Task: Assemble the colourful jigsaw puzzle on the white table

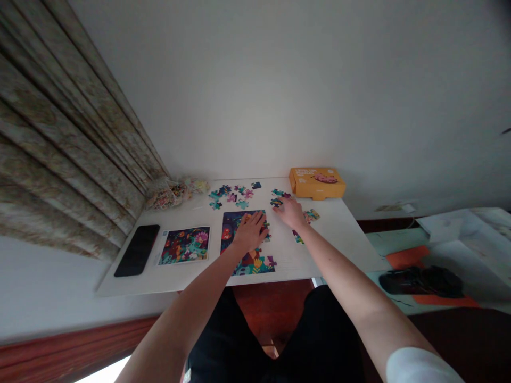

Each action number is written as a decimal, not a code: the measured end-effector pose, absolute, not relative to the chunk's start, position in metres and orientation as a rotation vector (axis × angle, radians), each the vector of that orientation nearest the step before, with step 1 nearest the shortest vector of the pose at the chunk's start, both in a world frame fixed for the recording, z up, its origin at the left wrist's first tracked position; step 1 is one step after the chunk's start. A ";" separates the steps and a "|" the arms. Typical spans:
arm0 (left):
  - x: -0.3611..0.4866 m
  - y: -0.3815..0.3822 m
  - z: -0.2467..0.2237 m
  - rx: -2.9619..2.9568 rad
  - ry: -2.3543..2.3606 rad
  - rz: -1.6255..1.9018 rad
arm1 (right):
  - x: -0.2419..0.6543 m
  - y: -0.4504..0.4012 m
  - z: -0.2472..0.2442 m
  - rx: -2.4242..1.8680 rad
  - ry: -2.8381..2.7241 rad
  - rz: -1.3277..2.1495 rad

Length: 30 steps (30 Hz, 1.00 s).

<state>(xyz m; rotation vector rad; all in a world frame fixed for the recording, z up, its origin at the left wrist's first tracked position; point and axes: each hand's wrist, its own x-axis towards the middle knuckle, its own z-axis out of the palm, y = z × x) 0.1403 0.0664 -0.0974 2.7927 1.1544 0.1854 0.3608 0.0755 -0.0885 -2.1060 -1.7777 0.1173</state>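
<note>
black smartphone [136, 250] on white desk [339, 234] | pleated patterned curtain [59, 143], left | yellow cardboard box [317, 183] at far edge

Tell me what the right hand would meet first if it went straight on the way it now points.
The loose puzzle pieces just ahead of the right hand come first; its fingertips look to be at them already, though depth is hard to judge from this view.

The left hand [250, 231] lies flat, fingers spread, on a half-made jigsaw puzzle [249, 263]. The right hand [290, 213] touches loose puzzle pieces [276, 202] on the white table [339, 234]. Just beyond this hand is an orange box [317, 182]. Left of the hands lie a picture card [184, 246] and a black phone [137, 250].
</note>
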 end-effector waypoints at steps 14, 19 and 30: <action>0.134 0.058 -0.095 2.722 1.201 0.399 | 0.370 0.111 -0.108 -1.882 -1.723 0.377; 0.135 0.057 -0.094 2.730 1.188 0.466 | 0.377 0.102 -0.123 -1.665 -1.589 0.669; 0.135 0.057 -0.094 2.751 1.183 0.464 | 0.360 0.108 -0.110 -1.698 -1.802 0.731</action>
